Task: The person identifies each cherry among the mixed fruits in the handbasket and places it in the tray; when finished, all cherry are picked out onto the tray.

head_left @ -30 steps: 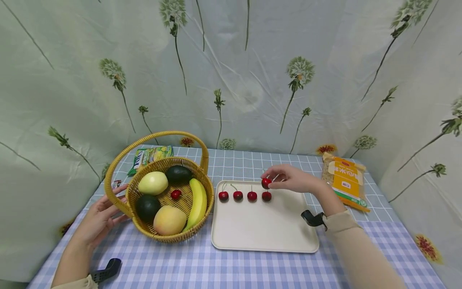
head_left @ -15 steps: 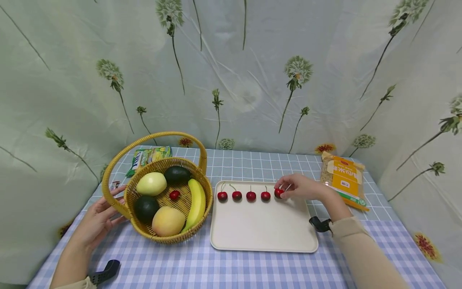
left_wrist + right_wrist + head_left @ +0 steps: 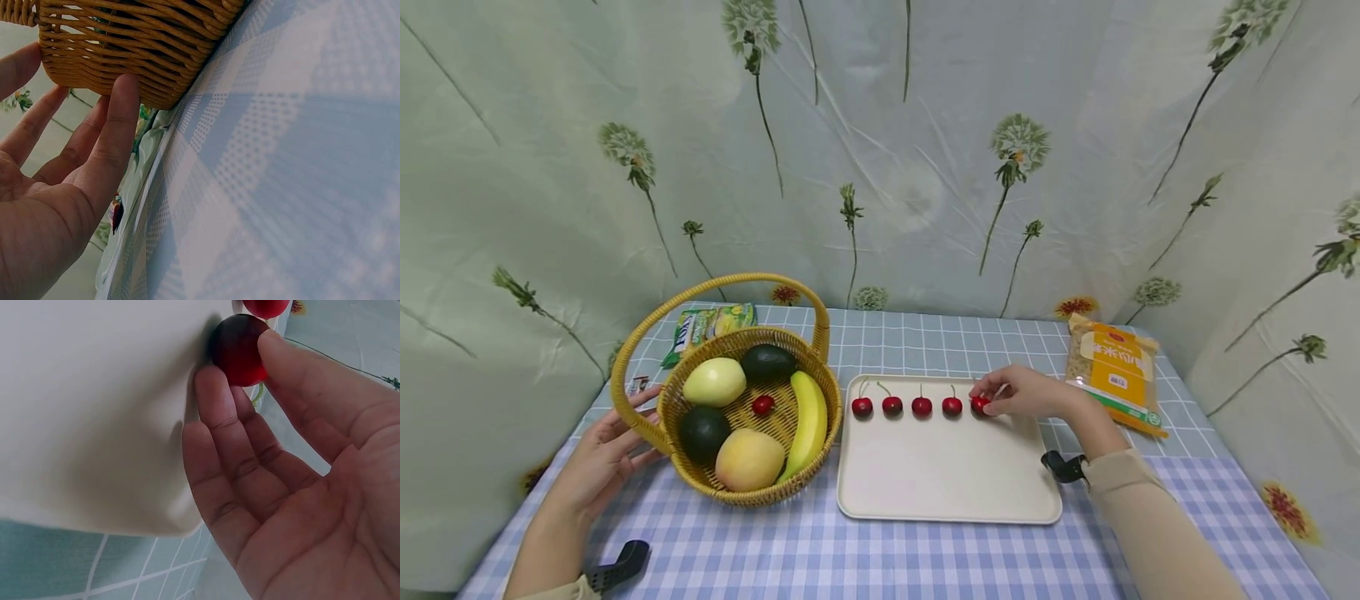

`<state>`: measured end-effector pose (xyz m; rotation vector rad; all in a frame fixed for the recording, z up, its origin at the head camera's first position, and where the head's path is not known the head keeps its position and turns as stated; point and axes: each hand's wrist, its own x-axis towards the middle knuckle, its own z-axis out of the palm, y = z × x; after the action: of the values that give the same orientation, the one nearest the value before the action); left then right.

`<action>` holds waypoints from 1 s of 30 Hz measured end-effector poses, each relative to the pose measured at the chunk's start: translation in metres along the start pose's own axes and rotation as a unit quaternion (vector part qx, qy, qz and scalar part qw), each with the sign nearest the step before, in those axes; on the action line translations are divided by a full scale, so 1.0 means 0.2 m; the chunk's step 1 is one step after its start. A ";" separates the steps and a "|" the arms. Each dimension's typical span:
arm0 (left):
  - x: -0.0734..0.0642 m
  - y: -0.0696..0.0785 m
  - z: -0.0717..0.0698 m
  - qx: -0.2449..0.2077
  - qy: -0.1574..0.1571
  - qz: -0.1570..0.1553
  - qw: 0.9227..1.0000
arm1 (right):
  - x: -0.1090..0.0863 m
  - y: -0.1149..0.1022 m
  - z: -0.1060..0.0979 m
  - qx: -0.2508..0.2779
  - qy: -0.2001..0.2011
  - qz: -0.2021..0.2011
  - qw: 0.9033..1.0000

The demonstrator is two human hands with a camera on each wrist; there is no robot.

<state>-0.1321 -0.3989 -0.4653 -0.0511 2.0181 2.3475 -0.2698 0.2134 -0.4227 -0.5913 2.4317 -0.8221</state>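
Hanging across the far side in front of you, a pale curtain [image 3: 917,167] printed with dandelions backs the counter [image 3: 760,554], which is covered in blue-and-white check at the near side and a grey grid at the far side. On the left stands a tall-handled wicker basket [image 3: 752,497], with the cream tray [image 3: 947,479] just to its right. A bag [image 3: 1112,375] with an orange label lies at the far right. Your left hand [image 3: 606,462] is at the basket's left side, its fingers spread, with tips against the wicker. Your right hand [image 3: 1022,392] reaches over the tray's far right corner, its fingers and thumb pinching a cherry [image 3: 980,405]. Behind the basket, at the far left, lies a green packet [image 3: 711,327]. Inside the basket, a banana [image 3: 807,429] lies along the right, a peach-like fruit [image 3: 749,460] at the near side, a pale round fruit [image 3: 715,382] at the far left and two dark green fruits at the left and far side. Your pinched cherry is at the right end of a row with four stemmed cherries [image 3: 922,407] along the tray's far side; you cannot tell whether it bears on the tray. A small red fruit [image 3: 763,406] sits mid-basket.
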 end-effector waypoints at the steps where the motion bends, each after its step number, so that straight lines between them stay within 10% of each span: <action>1: 0.00 0.00 0.00 -0.001 0.001 -0.001 1.000 | 0.00 0.00 0.00 -0.002 0.000 -0.002 1.000; 30: -0.01 0.00 0.01 -0.010 0.002 0.001 1.000 | -0.01 -0.01 -0.01 0.005 -0.013 -0.037 0.999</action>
<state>-0.1305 -0.3977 -0.4644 -0.0535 1.9973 2.3702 -0.2689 0.2150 -0.4188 -0.6873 2.3934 -0.8513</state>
